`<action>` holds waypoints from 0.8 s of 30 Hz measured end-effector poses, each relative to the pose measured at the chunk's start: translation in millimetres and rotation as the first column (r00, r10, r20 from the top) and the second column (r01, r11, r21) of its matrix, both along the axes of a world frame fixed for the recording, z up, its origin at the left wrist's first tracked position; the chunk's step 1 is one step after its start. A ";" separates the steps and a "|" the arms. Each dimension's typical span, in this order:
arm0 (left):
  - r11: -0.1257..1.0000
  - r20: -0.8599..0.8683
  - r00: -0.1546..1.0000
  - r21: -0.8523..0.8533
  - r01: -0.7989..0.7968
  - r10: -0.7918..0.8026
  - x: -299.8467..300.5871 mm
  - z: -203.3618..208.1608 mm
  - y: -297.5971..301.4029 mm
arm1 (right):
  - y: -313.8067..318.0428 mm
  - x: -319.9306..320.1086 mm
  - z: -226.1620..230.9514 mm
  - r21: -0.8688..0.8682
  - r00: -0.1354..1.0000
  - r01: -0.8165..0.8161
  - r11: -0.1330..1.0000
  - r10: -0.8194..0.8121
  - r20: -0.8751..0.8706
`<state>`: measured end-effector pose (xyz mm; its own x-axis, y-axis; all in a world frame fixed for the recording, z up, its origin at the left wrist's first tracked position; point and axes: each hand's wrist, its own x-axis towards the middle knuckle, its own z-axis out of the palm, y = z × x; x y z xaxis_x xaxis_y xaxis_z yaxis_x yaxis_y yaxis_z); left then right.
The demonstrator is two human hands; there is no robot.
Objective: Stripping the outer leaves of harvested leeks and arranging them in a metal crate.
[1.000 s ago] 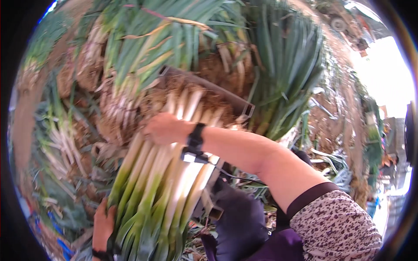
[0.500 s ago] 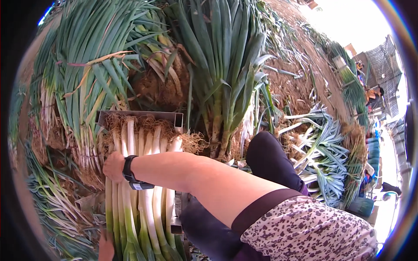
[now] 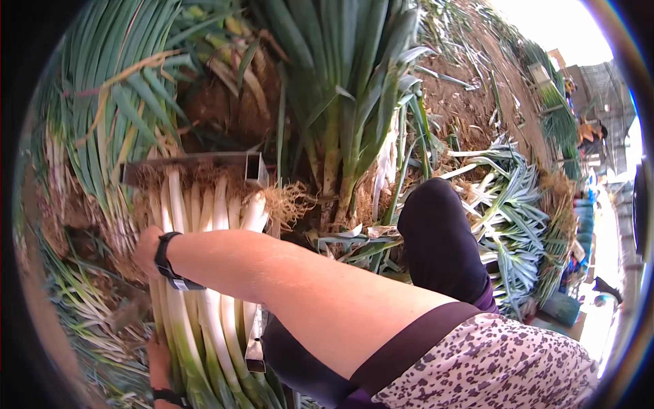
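A thick bundle of leeks (image 3: 216,211) lies in a metal frame, its roots against a metal bar (image 3: 197,168) and its green ends toward me. Across the white stems reaches my right arm, a black watch on its wrist. My right hand (image 3: 146,251) is curled round the bundle's left edge, its fingertips partly hidden. Lower down on that same side, my left hand (image 3: 159,361) rests against the outer leeks where they turn green. Its fingers are mostly hidden, and a dark band circles its wrist.
Long green leeks (image 3: 119,88) are heaped at the far left, and a large clump (image 3: 340,123) stands behind the bar. More leeks (image 3: 507,211) lie to the right, past my dark-clothed knee (image 3: 439,232). Loose leaves litter the brown soil (image 3: 456,109).
The bundle and frame sit further left in the picture. My right hand stays at the bundle's left edge, slightly nearer the roots. More of my left hand and its wristband shows.
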<state>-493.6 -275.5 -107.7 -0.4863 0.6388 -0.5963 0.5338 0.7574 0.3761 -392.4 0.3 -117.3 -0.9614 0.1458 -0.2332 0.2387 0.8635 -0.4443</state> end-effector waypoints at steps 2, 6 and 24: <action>0.998 -0.027 0.998 -0.011 0.059 -0.059 -6.8 -15.9 -5.6 | 11.2 25.7 2.0 -0.070 0.997 0.024 0.997 -0.029 -0.066; 0.997 0.019 1.000 -0.077 -0.009 0.010 -25.8 -21.5 -32.6 | 26.2 155.2 38.6 -0.474 0.688 0.091 0.876 -0.400 -0.606; 0.755 0.013 0.962 0.617 -0.223 0.273 223.3 201.2 124.6 | 56.1 418.3 -141.1 -0.157 -0.012 0.985 -0.073 -0.934 0.357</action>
<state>-270.3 -150.9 93.5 -0.7045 0.7050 -0.0816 0.4045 0.4932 0.7702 25.8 56.4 -258.4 0.1151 0.8059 -0.5808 0.7706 -0.4414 -0.4598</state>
